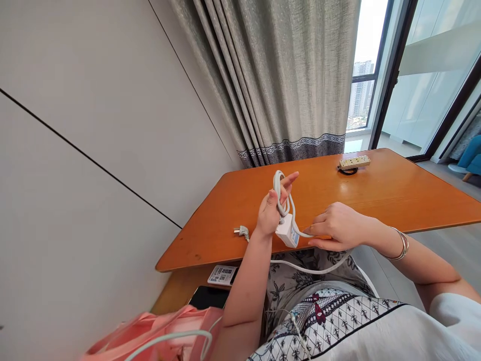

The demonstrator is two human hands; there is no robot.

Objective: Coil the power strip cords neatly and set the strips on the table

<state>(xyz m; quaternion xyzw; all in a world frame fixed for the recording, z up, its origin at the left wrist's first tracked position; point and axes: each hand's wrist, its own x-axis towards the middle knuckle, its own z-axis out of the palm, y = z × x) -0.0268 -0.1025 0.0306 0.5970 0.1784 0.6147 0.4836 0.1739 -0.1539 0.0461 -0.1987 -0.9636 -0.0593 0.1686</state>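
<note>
My left hand (271,210) is closed around a looped bundle of white power cord (277,186), with the index finger stretched out past the loops. Just below that hand is a white block with a bluish label (288,231), which looks like the end of a power strip; the cord joins it near my palm. My right hand (334,226) pinches a stretch of the same cord to the right of the block. From there the cord sags across my lap and runs behind my left forearm. The cord's plug (242,231) lies on the orange-brown table, prongs pointing left.
A cream power strip (354,162) with a dark cord sits at the back right of the wooden table (406,190). Lower left are a pink bag (150,336), a black phone-like slab (208,297) and a labelled white packet (221,275). Grey curtains (300,75) hang behind.
</note>
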